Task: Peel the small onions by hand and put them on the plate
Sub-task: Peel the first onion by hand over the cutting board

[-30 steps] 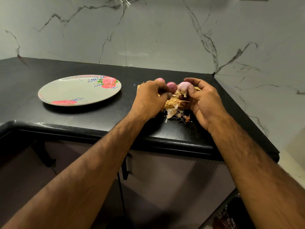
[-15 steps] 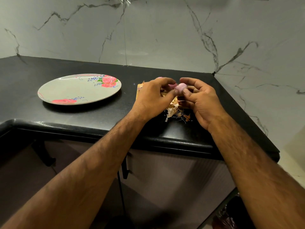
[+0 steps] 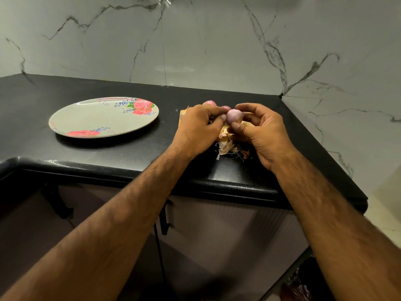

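Observation:
A small pale-pink onion [image 3: 234, 116] sits between my two hands above the black counter. My right hand [image 3: 263, 132] holds it with thumb and curled fingers. My left hand [image 3: 198, 129] pinches at its left side with thumb and fingertips. Two more small onions [image 3: 210, 103] [image 3: 226, 108] lie just behind my left hand, partly hidden. A heap of dry peelings [image 3: 226, 146] lies under and between the hands. The floral plate [image 3: 86, 120] stands to the left with nothing on it.
A tan board or paper [image 3: 183, 115] pokes out from under my left hand. The black counter [image 3: 108, 155] ends in a rounded front edge near my forearms, with cabinet doors below. Marble walls rise behind and on the right.
The onion has been turned and lifted a little between my fingers, and its round peeled side now faces up. My left fingertips have closed in on it. The plate has not moved.

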